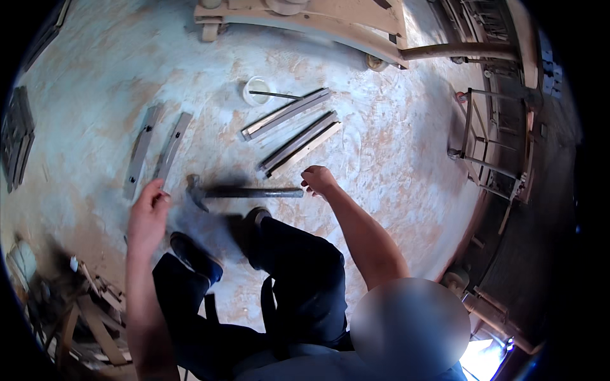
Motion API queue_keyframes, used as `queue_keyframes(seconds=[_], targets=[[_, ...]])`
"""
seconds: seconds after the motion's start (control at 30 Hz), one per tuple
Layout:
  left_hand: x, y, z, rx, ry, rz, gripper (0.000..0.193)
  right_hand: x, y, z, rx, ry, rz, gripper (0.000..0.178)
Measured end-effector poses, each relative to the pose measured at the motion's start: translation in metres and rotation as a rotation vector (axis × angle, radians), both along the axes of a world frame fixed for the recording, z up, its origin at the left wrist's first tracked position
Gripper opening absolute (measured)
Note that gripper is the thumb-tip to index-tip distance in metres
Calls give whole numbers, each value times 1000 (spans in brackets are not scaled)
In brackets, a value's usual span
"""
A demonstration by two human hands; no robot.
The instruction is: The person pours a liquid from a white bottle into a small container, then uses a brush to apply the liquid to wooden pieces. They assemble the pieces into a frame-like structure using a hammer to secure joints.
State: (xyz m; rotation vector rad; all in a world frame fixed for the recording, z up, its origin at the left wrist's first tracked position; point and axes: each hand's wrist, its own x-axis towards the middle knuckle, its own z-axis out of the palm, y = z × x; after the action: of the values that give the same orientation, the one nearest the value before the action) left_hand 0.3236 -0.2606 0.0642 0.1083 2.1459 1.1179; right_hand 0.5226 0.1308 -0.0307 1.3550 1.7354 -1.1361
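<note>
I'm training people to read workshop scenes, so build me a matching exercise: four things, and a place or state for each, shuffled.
Things:
1. Hammer
2. White container
3. Left hand
4. Wood scraps

Places or states:
A. Heaped at the picture's lower left
B. Near the end of a grey strip
C. Just beyond the shoes
D. Has a dark stick jutting over its rim

Pairs: 1-C, 2-D, 3-B, 4-A

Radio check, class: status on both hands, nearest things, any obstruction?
Left hand by near end of grey strip, contact unclear. Right hand curled by hammer, at handle end, grip unclear. Possibly in the way: shoes close to hammer.
</note>
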Motion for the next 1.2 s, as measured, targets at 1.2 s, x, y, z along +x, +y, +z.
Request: queue_keyframes(seconds=[1.2], targets=[[272, -162, 162, -83, 37, 50, 69, 175, -194, 387, 94, -55, 288, 69]])
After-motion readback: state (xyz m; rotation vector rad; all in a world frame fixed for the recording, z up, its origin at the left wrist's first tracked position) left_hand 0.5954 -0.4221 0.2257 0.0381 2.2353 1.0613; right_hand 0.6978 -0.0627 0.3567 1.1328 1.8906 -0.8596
